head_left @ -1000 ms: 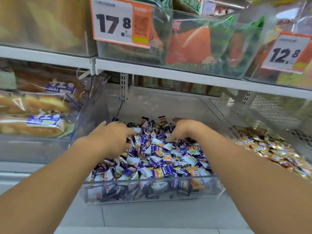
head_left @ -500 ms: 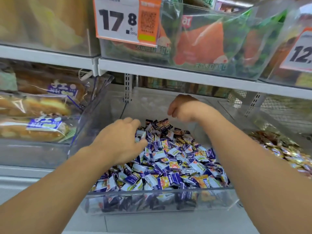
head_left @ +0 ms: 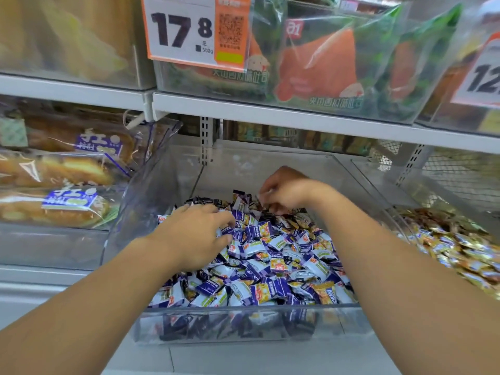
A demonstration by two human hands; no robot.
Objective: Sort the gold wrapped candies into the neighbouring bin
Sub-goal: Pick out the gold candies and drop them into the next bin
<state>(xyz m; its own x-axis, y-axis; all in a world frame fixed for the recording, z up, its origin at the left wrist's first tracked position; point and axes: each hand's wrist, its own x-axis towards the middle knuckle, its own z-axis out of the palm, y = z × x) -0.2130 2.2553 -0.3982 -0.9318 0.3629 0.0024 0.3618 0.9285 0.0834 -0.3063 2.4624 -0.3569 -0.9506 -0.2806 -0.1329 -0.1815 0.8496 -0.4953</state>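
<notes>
A clear plastic bin (head_left: 243,324) on the lower shelf holds a heap of purple-and-white wrapped candies (head_left: 259,231). A few gold wrapped candies (head_left: 326,292) lie mixed in near its front right, and brownish ones sit at the back. The neighbouring bin (head_left: 405,201) on the right holds a pile of gold candies (head_left: 460,253). My left hand (head_left: 194,236) rests palm down on the left of the heap, fingers spread. My right hand (head_left: 284,193) is at the back of the heap with its fingers curled, pinching a candy whose colour I cannot make out.
Bagged bread (head_left: 54,204) fills the bin to the left. The shelf above (head_left: 270,115) carries bins of packaged snacks and price tags reading 17.8 (head_left: 194,31). A wire mesh panel (head_left: 460,174) stands behind the right bin.
My right hand has dropped from above the heap down onto the candies at the back. My left hand has slid slightly toward the middle, fingers spreading.
</notes>
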